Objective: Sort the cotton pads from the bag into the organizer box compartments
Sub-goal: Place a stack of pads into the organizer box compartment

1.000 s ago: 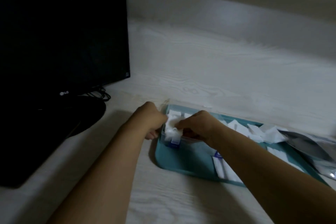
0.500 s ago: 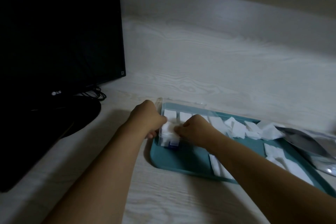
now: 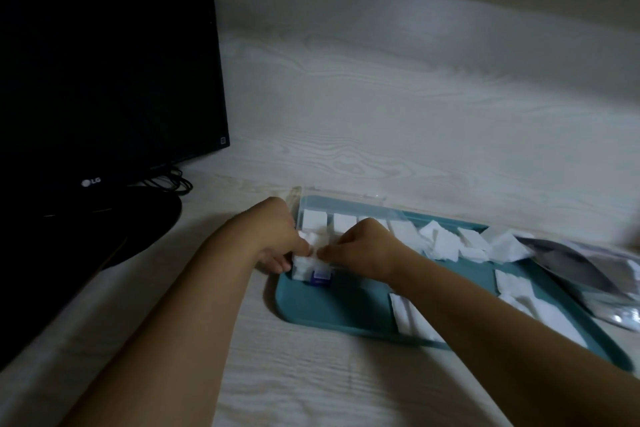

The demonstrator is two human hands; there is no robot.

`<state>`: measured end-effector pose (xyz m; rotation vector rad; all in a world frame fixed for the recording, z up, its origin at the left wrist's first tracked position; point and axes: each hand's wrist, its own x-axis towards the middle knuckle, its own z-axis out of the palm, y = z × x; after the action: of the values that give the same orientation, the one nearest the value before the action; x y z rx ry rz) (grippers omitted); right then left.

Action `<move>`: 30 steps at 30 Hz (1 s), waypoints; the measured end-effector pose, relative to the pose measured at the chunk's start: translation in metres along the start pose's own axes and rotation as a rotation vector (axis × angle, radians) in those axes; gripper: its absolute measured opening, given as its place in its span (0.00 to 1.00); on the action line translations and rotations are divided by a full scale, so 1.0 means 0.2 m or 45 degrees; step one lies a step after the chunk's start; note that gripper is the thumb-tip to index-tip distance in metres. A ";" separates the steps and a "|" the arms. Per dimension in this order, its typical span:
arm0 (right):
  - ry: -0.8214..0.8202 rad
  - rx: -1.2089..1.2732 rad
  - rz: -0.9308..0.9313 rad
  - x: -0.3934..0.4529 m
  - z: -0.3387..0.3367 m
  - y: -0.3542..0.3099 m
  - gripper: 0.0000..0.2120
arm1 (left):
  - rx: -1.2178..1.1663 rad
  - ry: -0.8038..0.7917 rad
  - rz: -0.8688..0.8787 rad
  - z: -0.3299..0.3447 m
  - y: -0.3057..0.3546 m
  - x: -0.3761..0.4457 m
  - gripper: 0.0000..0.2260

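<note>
A clear organizer box (image 3: 346, 199) with a blue latch sits at the far left end of a teal tray (image 3: 332, 308). White cotton pads (image 3: 314, 219) fill its back compartments. My left hand (image 3: 273, 236) and my right hand (image 3: 363, 246) meet over the box's front left compartment, fingertips pinching a white cotton pad (image 3: 313, 248) pressed down there. Loose cotton pads (image 3: 446, 244) lie heaped on the tray to the right. A silvery bag (image 3: 588, 267) lies at the tray's right end.
A black monitor (image 3: 104, 62) on a round stand (image 3: 114, 229) with cables stands at the left. More pads (image 3: 403, 314) lie on the tray under my right forearm. The pale wood-grain table (image 3: 381, 114) stretches back to a wall.
Both hands have pushed the pad lower into the front left compartment. The box's back compartments with pads are now more exposed. The view has shifted slightly.
</note>
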<state>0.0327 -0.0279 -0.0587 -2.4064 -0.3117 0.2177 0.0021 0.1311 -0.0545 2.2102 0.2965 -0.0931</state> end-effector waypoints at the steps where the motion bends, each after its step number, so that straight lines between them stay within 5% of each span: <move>1: -0.001 -0.009 -0.003 0.00 0.00 0.00 0.15 | 0.001 -0.006 0.006 0.00 0.01 -0.01 0.09; 6: 0.108 -0.028 0.017 0.01 0.01 0.00 0.18 | 0.192 0.136 0.103 0.03 0.03 -0.04 0.15; 11: 0.186 -0.031 -0.001 0.02 0.04 0.02 0.22 | 0.663 0.344 0.338 0.02 0.06 -0.07 0.05; 16: 0.267 0.145 -0.053 0.01 0.02 0.04 0.16 | 0.783 0.310 0.258 0.04 0.05 -0.06 0.09; 21: 0.580 0.433 -0.312 -0.10 -0.12 0.08 0.13 | 0.837 0.315 0.280 0.04 0.04 -0.06 0.09; 25: 0.827 0.297 -0.490 -0.21 -0.34 0.20 0.13 | 0.853 0.518 0.366 0.04 0.09 -0.08 0.06; 28: 0.750 0.132 -0.523 -0.27 -0.43 0.35 0.13 | 0.813 0.787 0.632 0.07 0.16 -0.13 0.07; 30: 0.574 -0.032 -0.541 -0.31 -0.45 0.44 0.13 | 0.689 0.727 0.863 0.13 0.23 -0.21 0.07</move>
<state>0.0097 -0.1652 -0.0440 -2.2680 -0.5986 -0.5139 -0.0254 0.0762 -0.0270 2.7148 -0.2157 0.9339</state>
